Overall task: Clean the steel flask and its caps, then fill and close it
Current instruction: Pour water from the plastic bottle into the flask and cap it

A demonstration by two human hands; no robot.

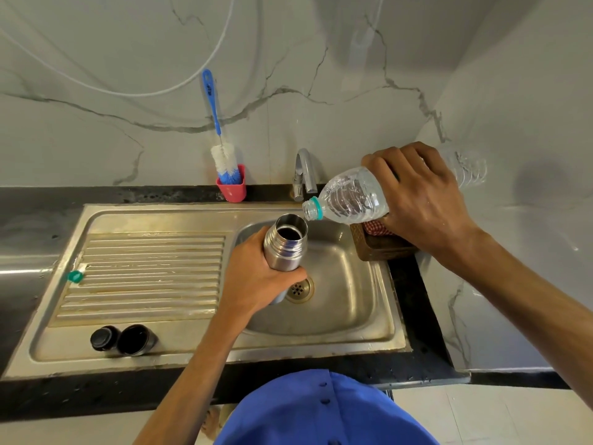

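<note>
The person stands at the sink [382, 340], and everything here is easiest placed from its drain [299, 289]. Directly above the drain the left hand [253, 277] is wrapped round the lower body of the steel flask [285, 244], fingers and thumb curled tight, holding it open-mouthed and leaning a little toward the right. I would guess it is kept over the basin so any spill runs away.

Up and to the right of the drain, the right hand [420, 200] grips a clear plastic bottle [353, 199] around its middle, tipped so its uncapped neck sits just beside the flask's rim. That looks like the start of filling; I cannot make out a stream of water yet.

Far left of the drain, on the sink's front ledge, the two dark caps [123, 339] lie side by side, touching, parked out of the way until closing. A small teal bottle cap [75, 276] rests on the ribbed drainboard, further left still.

Behind the drain, on the bench against the wall, a bottle brush [224, 155] stands in a red cup [231, 187], left of the tap [305, 173]. A wooden tray [382, 245] with a checked cloth sits right of the basin.
</note>
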